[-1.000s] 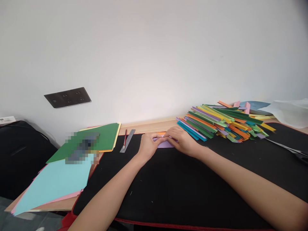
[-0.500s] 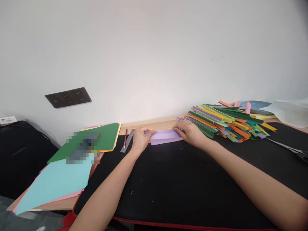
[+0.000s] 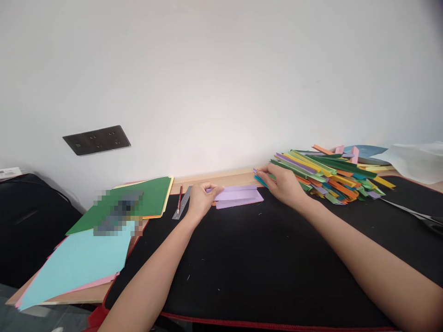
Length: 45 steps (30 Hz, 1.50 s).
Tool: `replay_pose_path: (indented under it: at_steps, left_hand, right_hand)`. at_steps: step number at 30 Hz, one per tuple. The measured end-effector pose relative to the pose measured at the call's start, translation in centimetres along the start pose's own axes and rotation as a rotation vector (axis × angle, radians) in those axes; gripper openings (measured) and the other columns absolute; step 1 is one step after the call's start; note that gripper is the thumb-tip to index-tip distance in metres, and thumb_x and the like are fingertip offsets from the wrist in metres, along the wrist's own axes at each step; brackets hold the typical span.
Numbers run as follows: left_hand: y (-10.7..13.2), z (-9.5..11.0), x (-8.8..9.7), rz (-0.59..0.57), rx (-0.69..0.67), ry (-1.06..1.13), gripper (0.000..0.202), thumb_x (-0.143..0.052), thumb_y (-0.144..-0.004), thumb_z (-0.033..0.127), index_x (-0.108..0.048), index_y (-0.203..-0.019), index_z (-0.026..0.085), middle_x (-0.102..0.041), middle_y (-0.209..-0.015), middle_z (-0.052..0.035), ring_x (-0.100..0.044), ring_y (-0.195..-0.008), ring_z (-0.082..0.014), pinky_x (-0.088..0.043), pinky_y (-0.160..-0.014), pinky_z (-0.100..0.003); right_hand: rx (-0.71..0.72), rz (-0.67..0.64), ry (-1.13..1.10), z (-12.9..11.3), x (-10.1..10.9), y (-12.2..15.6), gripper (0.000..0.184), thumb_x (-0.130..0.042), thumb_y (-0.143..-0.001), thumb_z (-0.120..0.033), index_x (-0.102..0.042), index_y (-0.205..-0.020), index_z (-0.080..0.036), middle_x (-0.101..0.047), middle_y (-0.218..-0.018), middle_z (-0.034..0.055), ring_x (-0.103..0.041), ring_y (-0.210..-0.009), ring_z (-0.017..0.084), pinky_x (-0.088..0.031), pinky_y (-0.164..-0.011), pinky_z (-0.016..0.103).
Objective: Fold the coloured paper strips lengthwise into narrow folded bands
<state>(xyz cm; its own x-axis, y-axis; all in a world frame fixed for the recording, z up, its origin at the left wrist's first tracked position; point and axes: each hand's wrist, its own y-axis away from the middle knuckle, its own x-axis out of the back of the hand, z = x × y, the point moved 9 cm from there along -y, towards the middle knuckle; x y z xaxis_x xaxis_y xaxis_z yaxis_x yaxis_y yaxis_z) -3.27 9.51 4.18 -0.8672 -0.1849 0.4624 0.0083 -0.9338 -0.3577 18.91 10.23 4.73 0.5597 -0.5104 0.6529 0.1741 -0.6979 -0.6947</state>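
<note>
My left hand (image 3: pixel 202 201) pinches the left end of a folded purple paper strip (image 3: pixel 238 193) between thumb and fingers. The strip lies across the far edge of the black mat, its long crease raised, and a bit of orange paper shows under its left end. To the right of the strip and apart from it is my right hand (image 3: pixel 282 183), thumb and fingers loosely bent and apart, with nothing seen in them. It is beside the near left end of a heap of folded coloured paper strips (image 3: pixel 332 177), and it partly hides some of them.
Left of the mat (image 3: pixel 249 267) lie a green sheet stack (image 3: pixel 152 198) and light blue sheets (image 3: pixel 83 258), with a pixelated object on top. A pencil (image 3: pixel 180 198) and a ruler (image 3: pixel 183 207) lie near my left hand. Scissors (image 3: pixel 415 212) lie at the right.
My right hand has let go of the purple strip's right end and moved right, to the heap of strips. My left hand stays on the strip.
</note>
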Motion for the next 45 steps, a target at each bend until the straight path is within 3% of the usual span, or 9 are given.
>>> replay_pose_path:
  at_steps: [3,7,15,18,22,28,33,39,45]
  left_hand:
    - [0.7,0.7,-1.5,-0.102,-0.002,0.020,0.027,-0.062,-0.063,0.041,-0.066,-0.059,0.015,-0.058,-0.053,-0.0008,-0.048,-0.050,-0.0123,-0.033,-0.049,-0.024]
    - [1.5,1.4,-3.0,-0.198,-0.040,0.015,0.029,-0.062,-0.063,0.044,-0.068,-0.063,0.016,-0.059,-0.056,-0.0002,-0.048,-0.052,-0.0122,-0.033,-0.049,-0.024]
    - [1.3,0.9,-2.8,-0.185,0.011,0.034,0.030,-0.062,-0.063,0.043,-0.068,-0.064,0.014,-0.056,-0.051,0.0000,-0.043,-0.045,-0.0094,-0.030,-0.044,-0.023]
    - [1.2,0.6,-2.7,-0.161,0.044,0.194,0.031,-0.066,-0.062,0.039,-0.068,-0.078,0.012,-0.059,-0.057,-0.0007,-0.047,-0.048,-0.0093,-0.036,-0.047,-0.023]
    - [1.2,0.0,-3.3,-0.194,0.148,0.568,0.050,-0.072,-0.059,0.029,-0.059,-0.105,0.014,-0.065,-0.075,-0.0030,-0.057,-0.066,-0.0127,-0.047,-0.065,-0.028]
    - [1.5,0.8,-4.6,-0.348,0.134,0.735,0.041,-0.073,-0.058,0.021,-0.062,-0.097,0.012,-0.065,-0.094,-0.0089,-0.059,-0.087,-0.0183,-0.044,-0.083,-0.036]
    - [1.5,0.6,-4.5,-0.299,0.125,0.748,0.037,-0.072,-0.059,0.023,-0.063,-0.093,0.013,-0.067,-0.091,-0.0087,-0.060,-0.084,-0.0194,-0.044,-0.081,-0.036]
    - [1.5,0.6,-4.5,-0.266,0.119,0.765,0.029,-0.072,-0.059,0.025,-0.064,-0.084,0.011,-0.067,-0.086,-0.0087,-0.060,-0.079,-0.0182,-0.045,-0.075,-0.032]
    - [1.6,0.3,-4.5,-0.244,0.139,0.770,0.027,-0.070,-0.062,0.026,-0.064,-0.085,0.011,-0.067,-0.086,-0.0093,-0.061,-0.078,-0.0177,-0.045,-0.077,-0.032]
  right_hand:
    - [0.076,-0.058,-0.229,-2.1,-0.8,0.6,0.022,-0.044,-0.084,-0.035,-0.058,-0.087,-0.017,-0.064,-0.085,0.0083,-0.059,-0.079,0.021,-0.044,-0.070,0.031]
    - [0.122,-0.268,-0.474,-5.0,-2.9,1.5,0.015,-0.049,-0.082,-0.030,-0.054,-0.090,-0.019,-0.065,-0.085,0.0055,-0.061,-0.079,0.018,-0.047,-0.071,0.030]
    - [0.019,-0.379,-0.631,-5.9,-3.0,1.7,0.012,-0.051,-0.079,-0.029,-0.053,-0.082,-0.017,-0.062,-0.074,0.0027,-0.057,-0.064,0.013,-0.046,-0.058,0.025]
    - [0.016,-0.384,-0.615,-5.9,-3.1,1.7,0.010,-0.050,-0.077,-0.024,-0.057,-0.077,-0.017,-0.063,-0.076,0.0027,-0.057,-0.066,0.013,-0.045,-0.060,0.025]
    - [-0.083,-0.334,-0.679,-4.6,-3.3,1.5,0.014,-0.049,-0.076,-0.023,-0.060,-0.082,-0.016,-0.064,-0.081,0.0041,-0.059,-0.071,0.015,-0.046,-0.062,0.026]
    - [-0.217,-0.362,-0.831,-3.6,-4.0,1.5,0.020,-0.052,-0.075,-0.026,-0.060,-0.090,-0.016,-0.063,-0.074,0.0029,-0.060,-0.066,0.014,-0.045,-0.056,0.024]
    - [-0.190,-0.416,-0.828,-4.2,-4.4,1.9,0.023,-0.052,-0.074,-0.028,-0.060,-0.092,-0.016,-0.058,-0.061,-0.0013,-0.052,-0.050,0.010,-0.038,-0.044,0.021]
    - [-0.187,-0.393,-0.833,-4.9,-3.9,1.9,0.026,-0.057,-0.072,-0.037,-0.061,-0.087,-0.015,-0.064,-0.083,0.0051,-0.058,-0.070,0.015,-0.045,-0.061,0.026]
    - [-0.099,-0.358,-0.715,-5.5,-3.4,2.0,0.042,-0.069,-0.060,-0.043,-0.058,-0.090,-0.016,-0.059,-0.074,0.0012,-0.049,-0.058,0.011,-0.039,-0.052,0.024]
